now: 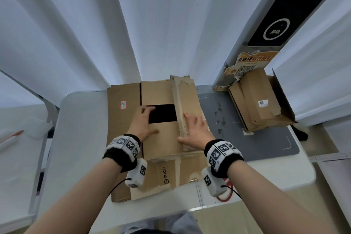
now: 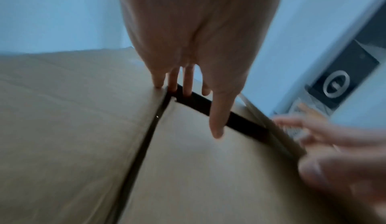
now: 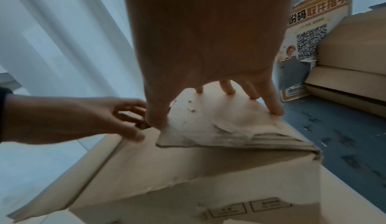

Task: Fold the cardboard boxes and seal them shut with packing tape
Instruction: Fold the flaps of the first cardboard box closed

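On the white surface [image 1: 79, 138] directly before the person stands the cardboard box [image 1: 163, 138], its top flaps partly folded with a dark gap between them. Left hand [image 1: 143, 121] lies flat on the left flap, fingers straight and reaching into the gap's edge. Right hand [image 1: 195, 129] presses the torn right flap [image 1: 187, 100] down, fingers spread, thumb out. More flattened cardboard [image 1: 260, 100] is stacked at the far right.
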